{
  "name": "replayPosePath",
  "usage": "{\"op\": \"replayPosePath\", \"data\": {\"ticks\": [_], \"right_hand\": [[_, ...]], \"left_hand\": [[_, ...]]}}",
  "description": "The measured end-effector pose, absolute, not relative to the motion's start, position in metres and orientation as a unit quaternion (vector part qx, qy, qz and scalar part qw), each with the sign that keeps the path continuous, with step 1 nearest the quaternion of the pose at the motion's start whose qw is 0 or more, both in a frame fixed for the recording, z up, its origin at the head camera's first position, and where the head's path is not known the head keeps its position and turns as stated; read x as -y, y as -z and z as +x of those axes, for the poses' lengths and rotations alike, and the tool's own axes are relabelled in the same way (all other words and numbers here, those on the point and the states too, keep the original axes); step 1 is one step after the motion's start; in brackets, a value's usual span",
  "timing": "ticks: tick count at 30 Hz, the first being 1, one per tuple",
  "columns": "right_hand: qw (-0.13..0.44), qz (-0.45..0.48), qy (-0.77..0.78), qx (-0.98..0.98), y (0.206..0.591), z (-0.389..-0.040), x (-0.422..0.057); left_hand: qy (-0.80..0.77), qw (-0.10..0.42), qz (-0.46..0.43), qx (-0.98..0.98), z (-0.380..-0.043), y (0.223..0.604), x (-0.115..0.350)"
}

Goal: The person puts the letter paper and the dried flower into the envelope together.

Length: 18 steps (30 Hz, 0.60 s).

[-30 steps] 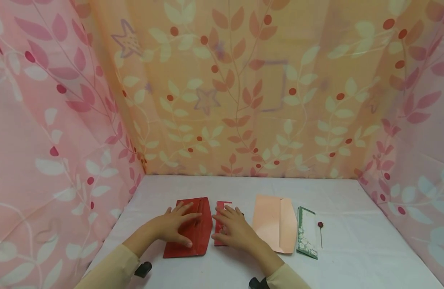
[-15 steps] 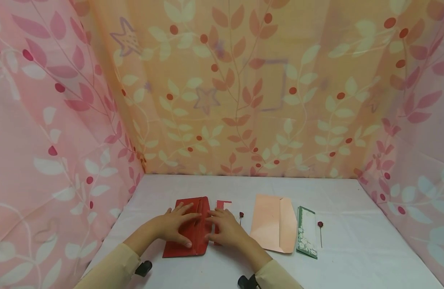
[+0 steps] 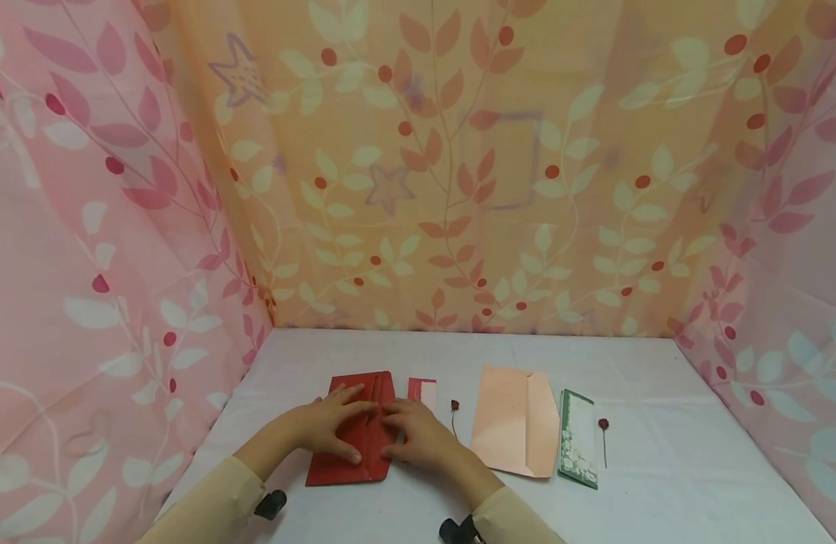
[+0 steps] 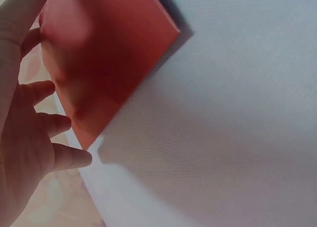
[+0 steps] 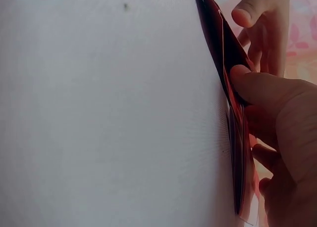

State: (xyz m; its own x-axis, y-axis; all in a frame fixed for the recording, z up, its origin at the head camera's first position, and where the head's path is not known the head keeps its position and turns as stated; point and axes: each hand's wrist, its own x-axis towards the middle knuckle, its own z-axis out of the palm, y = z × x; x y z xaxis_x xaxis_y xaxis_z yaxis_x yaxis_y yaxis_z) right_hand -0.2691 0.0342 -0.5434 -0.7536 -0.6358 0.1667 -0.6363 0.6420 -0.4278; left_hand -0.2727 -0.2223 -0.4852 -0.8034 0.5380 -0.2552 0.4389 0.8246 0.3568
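A red envelope (image 3: 332, 474) lies on the white table, its flap side toward the right. My left hand (image 3: 326, 425) rests over the envelope's body with fingers and thumb spread. At the flap's right edge is my right hand (image 3: 428, 438), fingertips and thumb touching it. In the right wrist view, the right thumb (image 5: 255, 85) lies against the flap, which stands slightly raised. The left wrist view shows a corner of the envelope (image 4: 109, 53) beside the left fingers. A red card (image 3: 425, 389) is partly hidden under the right hand.
Right of the hands, a small rose on a stem (image 3: 455, 406) lies beside a peach envelope (image 3: 506, 423). Farther right are a green-bordered card (image 3: 577, 438) and another rose (image 3: 603, 425). Patterned curtains (image 3: 418, 166) enclose the table at the back and sides.
My right hand has moved left from over the red card to the red envelope's flap, uncovering the nearer rose. The left hand has stayed in place on the envelope.
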Motion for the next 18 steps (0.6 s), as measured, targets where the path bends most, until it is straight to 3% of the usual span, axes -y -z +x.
{"op": "replayPosePath", "data": {"ticks": [18], "right_hand": [[-0.001, 0.346, -0.213, 0.914, 0.5379, -0.2646, -0.0308]], "left_hand": [[-0.141, 0.189, 0.253, -0.938, -0.2773, 0.4909, 0.2208]]}}
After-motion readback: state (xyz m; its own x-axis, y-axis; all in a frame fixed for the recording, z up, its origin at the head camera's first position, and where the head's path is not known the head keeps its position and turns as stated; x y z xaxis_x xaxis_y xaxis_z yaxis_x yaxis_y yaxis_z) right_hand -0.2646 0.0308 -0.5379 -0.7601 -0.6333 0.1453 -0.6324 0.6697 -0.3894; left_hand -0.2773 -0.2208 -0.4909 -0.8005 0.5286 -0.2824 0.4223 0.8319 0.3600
